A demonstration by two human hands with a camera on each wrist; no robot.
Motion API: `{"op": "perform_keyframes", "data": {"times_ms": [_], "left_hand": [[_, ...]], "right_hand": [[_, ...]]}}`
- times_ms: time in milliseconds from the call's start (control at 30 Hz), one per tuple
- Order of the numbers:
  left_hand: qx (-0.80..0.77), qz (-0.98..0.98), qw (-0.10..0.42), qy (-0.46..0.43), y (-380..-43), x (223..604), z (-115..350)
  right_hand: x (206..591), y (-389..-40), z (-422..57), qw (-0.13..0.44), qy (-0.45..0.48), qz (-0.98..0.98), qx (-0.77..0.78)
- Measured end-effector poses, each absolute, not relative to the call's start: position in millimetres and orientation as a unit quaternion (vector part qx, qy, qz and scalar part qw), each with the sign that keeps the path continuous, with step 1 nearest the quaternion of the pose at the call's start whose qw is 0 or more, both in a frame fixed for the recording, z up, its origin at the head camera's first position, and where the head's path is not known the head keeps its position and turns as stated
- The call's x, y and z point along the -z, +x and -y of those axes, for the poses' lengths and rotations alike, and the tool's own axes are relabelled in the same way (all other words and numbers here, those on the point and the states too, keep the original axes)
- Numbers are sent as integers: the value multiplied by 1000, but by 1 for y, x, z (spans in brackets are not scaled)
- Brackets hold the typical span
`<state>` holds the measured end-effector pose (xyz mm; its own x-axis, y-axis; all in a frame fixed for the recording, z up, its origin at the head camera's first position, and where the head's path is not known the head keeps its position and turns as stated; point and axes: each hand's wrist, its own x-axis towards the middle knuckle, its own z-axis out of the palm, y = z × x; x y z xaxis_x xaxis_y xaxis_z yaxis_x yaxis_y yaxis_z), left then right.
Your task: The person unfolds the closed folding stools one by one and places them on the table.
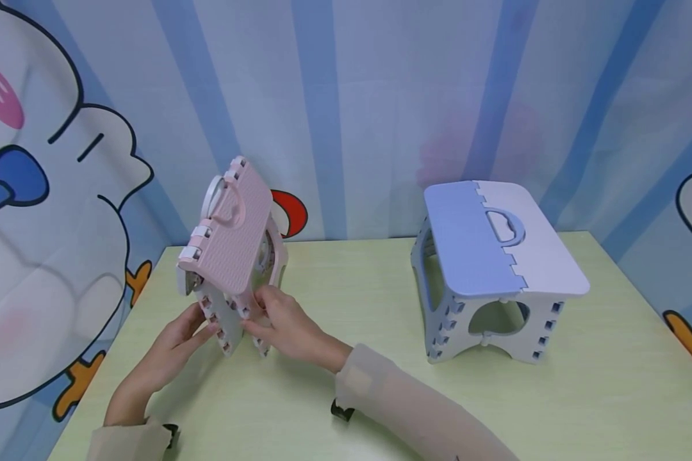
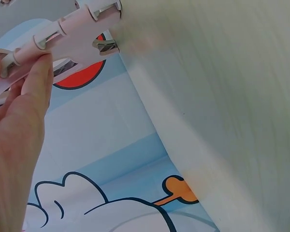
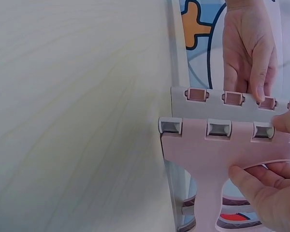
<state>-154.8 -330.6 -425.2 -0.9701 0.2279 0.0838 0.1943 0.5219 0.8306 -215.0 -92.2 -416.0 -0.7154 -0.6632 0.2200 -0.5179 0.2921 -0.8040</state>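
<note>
A pink and white folding stool [image 1: 239, 234] stands partly folded at the left of the table, its two top halves peaked like a roof and its handles at the ridge. My left hand [image 1: 170, 349] pinches the edge of its white leg panel [image 3: 210, 100], thumb on one face and fingers behind. With my right hand [image 1: 291, 326] I grip the pink leg panel [image 3: 208, 154]; the thumb lies at the hinge edge and fingers curl at the cut-out. In the left wrist view, my left hand [image 2: 21, 121] has its fingertips on the stool's hinged edge.
A blue and white folding stool [image 1: 478, 256] stands fully unfolded at the right of the pale green table [image 1: 357, 288]. A cartoon-printed curtain [image 1: 369, 128] hangs right behind the table's back edge.
</note>
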Motion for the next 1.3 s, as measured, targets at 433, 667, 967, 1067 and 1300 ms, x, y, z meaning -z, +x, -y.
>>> {"op": "perform_keyframes", "data": {"times_ms": [433,667,967,1067,1300], "left_hand": [[-479,-869,20,125,-156,425,329],[-476,-870,19,127,-157,425,328],[-471,-872,19,129,-159,424,327],[-469,-873,18,131,-159,424,328],[-466,-875,17,131,-158,423,327]], "right_hand": [[416,-214,86,74,-367,-804,462],[417,-214,84,80,-358,-806,465],[416,-214,80,74,-358,-806,465],[416,-214,78,72,-358,-806,466],[417,-214,75,62,-363,-806,464]]}}
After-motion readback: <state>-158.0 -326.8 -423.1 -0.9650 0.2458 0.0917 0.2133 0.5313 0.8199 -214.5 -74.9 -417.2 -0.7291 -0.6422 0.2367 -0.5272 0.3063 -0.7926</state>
